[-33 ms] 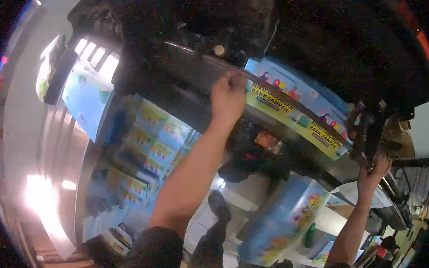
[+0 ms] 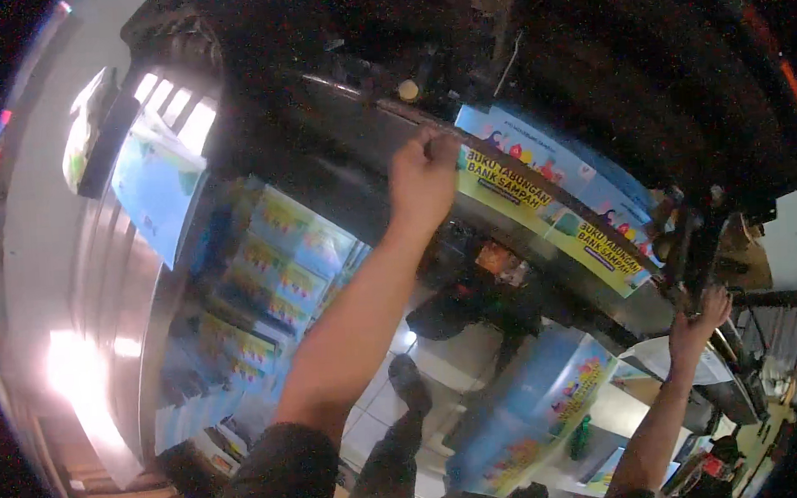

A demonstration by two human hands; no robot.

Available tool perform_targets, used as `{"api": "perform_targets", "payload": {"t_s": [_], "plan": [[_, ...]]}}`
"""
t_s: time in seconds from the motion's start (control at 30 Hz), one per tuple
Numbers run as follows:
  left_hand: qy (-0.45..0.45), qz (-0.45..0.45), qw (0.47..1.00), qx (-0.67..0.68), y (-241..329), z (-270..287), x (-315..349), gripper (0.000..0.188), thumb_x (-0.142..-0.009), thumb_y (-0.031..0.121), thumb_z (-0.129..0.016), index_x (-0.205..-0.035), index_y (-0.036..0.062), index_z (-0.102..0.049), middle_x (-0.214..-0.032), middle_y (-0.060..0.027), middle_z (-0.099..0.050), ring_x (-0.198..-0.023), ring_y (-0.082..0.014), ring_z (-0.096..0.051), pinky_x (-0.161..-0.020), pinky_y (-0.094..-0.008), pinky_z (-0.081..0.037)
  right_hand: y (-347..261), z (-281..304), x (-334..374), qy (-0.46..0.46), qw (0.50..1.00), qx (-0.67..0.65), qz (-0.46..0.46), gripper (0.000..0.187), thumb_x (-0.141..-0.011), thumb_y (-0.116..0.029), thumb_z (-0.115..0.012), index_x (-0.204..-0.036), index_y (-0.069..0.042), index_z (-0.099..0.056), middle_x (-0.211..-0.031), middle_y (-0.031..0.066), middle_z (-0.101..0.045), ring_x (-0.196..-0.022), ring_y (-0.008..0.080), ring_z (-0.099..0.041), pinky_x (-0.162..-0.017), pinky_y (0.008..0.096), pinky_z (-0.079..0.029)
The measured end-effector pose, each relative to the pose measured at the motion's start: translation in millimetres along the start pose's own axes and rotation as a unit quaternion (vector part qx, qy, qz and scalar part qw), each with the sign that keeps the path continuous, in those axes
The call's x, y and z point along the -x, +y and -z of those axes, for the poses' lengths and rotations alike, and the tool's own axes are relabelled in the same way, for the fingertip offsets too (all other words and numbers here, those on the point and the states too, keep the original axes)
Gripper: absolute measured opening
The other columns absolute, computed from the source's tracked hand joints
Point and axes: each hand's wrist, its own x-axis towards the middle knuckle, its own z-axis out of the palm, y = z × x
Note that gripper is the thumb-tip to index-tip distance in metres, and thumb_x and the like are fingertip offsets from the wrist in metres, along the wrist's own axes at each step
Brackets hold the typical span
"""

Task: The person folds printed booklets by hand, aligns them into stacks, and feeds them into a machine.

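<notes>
A printed sheet [image 2: 506,182] in blue and yellow lies on a dark machine bed, with a long narrow bar [image 2: 553,192] crossing over it. At the sheet's left end, my left hand [image 2: 424,183] rests on the bed with its fingers curled in by the bar; what is inside them is hidden. My right hand [image 2: 701,321] is reaching farther right, its fingers closed round the lower end of a dark upright machine part [image 2: 692,252] beyond the sheet's right end.
Stacks of similar printed sheets [image 2: 277,255] stand at lower left. Another large pile of printed sheets [image 2: 533,418] sits below the machine, near my legs. A blue sheet [image 2: 156,185] hangs by the bright metal surface at left. A small orange-brown object [image 2: 498,259] lies under the bed's edge.
</notes>
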Motion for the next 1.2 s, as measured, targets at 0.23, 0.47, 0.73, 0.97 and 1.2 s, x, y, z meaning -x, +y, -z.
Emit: {"api": "perform_targets", "payload": {"t_s": [0.23,0.47,0.73,0.97,1.2], "plan": [[-0.041,0.01,0.998,-0.05,-16,27,-24,0.024,-0.082,0.02,-0.065,-0.093,-0.0003,-0.065,-0.084,-0.0111,-0.068,-0.076,-0.016,-0.062,-0.072,-0.0298,-0.047,15,-6,27,-0.04,0.993,0.003,-0.108,0.064,-0.081,-0.014,-0.062,-0.137,-0.003,-0.032,-0.143,0.0226,-0.025,-0.133,0.0393,-0.019,-0.106,0.0461,-0.023],[-0.054,-0.041,0.996,-0.062,-17,37,-42,0.034,-0.081,0.029,-0.064,-0.097,-0.0014,-0.065,-0.089,-0.0172,-0.066,-0.085,-0.0229,-0.062,-0.078,-0.0329,-0.046,-17,8,-6,-0.134,0.937,-0.153,-0.284,0.032,-0.09,-0.016,-0.054,-0.12,-0.004,-0.054,-0.121,0.0167,-0.056,-0.11,0.0259,-0.054,-0.093,0.0368,-0.041],[-0.076,0.022,0.995,0.058,-23,14,-47,0.021,-0.084,0.017,-0.065,-0.094,-0.0014,-0.065,-0.082,-0.0168,-0.064,-0.079,-0.0217,-0.06,-0.074,-0.0362,-0.046,3,-5,7,-0.085,0.956,-0.117,-0.255,0.037,-0.092,-0.021,-0.054,-0.124,-0.002,-0.053,-0.121,0.0168,-0.056,-0.111,0.0227,-0.053,-0.096,0.0339,-0.04],[-0.022,0.002,1.0,-0.011,-15,16,-40,0.015,-0.086,0.012,-0.06,-0.089,-0.0019,-0.065,-0.082,-0.0098,-0.065,-0.075,-0.0167,-0.058,-0.071,-0.0322,-0.045,53,-4,46,-0.072,0.976,0.093,-0.182,0.05,-0.092,-0.027,-0.054,-0.133,-0.002,-0.041,-0.141,0.0192,-0.034,-0.13,0.0299,-0.033,-0.106,0.0388,-0.028],[-0.049,-0.016,0.998,0.043,-33,34,-62,0.028,-0.086,0.022,-0.06,-0.101,-0.0016,-0.061,-0.096,-0.0146,-0.062,-0.09,-0.0229,-0.057,-0.078,-0.0375,-0.043,43,-7,43,-0.044,0.963,-0.037,-0.263,0.058,-0.092,-0.031,-0.054,-0.138,-0.001,-0.033,-0.145,0.0179,-0.028,-0.133,0.0273,-0.028,-0.106,0.0361,-0.026]]}}
